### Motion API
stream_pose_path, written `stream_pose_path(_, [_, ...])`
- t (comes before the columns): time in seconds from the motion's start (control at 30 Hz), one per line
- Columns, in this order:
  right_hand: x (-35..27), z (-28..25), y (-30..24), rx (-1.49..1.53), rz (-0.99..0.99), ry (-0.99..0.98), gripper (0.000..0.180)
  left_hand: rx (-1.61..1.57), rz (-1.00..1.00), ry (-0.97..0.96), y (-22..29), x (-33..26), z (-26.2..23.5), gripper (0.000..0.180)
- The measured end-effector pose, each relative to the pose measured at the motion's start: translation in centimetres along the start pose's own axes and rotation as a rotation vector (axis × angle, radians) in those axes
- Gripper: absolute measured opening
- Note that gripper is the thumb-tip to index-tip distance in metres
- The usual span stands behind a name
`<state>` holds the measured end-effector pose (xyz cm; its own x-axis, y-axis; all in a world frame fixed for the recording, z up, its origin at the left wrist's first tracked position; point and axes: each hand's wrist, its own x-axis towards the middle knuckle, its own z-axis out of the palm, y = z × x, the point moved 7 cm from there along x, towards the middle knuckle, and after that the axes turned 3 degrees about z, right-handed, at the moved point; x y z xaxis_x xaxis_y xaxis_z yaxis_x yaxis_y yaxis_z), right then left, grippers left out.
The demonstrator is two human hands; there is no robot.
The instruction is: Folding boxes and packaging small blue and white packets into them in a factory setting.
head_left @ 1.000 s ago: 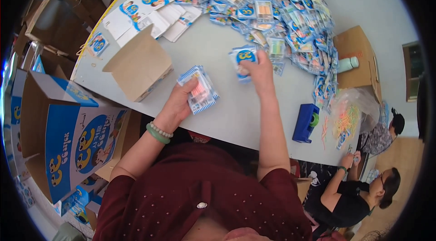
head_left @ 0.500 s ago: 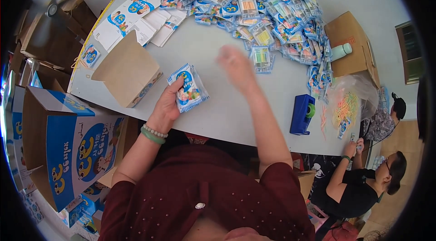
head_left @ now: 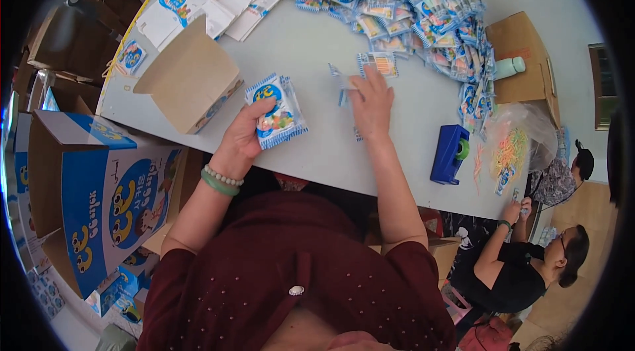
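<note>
Two glossy packets (head_left: 276,111), left hand (head_left: 239,142), flat cardboard box (head_left: 190,76)

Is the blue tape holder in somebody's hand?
No, the blue tape dispenser sits alone on the table, right of the right hand.

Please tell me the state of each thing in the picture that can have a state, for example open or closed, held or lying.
left hand: closed around a stack of packets
right hand: flat on packets lying on the table
small brown box: open, on its side
large blue carton: open, flaps up
packet pile: loose, heaped
tape dispenser: standing, untouched
</note>
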<state>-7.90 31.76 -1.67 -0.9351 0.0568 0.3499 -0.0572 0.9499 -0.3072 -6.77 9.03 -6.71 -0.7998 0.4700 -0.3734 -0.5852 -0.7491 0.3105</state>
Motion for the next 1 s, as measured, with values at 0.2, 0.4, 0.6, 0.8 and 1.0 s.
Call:
stream_pose_path(0.2, [0.0, -6.9, 3.5, 0.671, 0.364, 0.346, 0.021, 0.208, 0.095, 0.156, 0.4, -1.2, 1.0, 0.037])
stream_pose_path(0.4, [-5.2, -6.7, 5.4, 0.983, 0.745, 0.188, 0.023, 0.158, 0.093, 0.144, 0.2, -1.5, 0.8, 0.034])
stream_pose_path(0.6, [-7.5, -4.1, 2.3, -0.155, 0.432, 0.101, 0.029, 0.205, 0.086, 0.104, -0.1, -1.3, 1.5, 0.036])
stream_pose_path(0.8, [-5.9, -3.3, 1.8, 0.689, 0.678, 0.018, 0.027, 0.333, 0.211, 0.107, 0.0, -1.2, 1.7, 0.037])
stream_pose_path(1.0, [-3.6, -1.4, -8.6, 1.32, 0.507, -0.375, 0.036, 0.296, 0.252, 0.121, -1.4, -1.7, 3.2, 0.033])
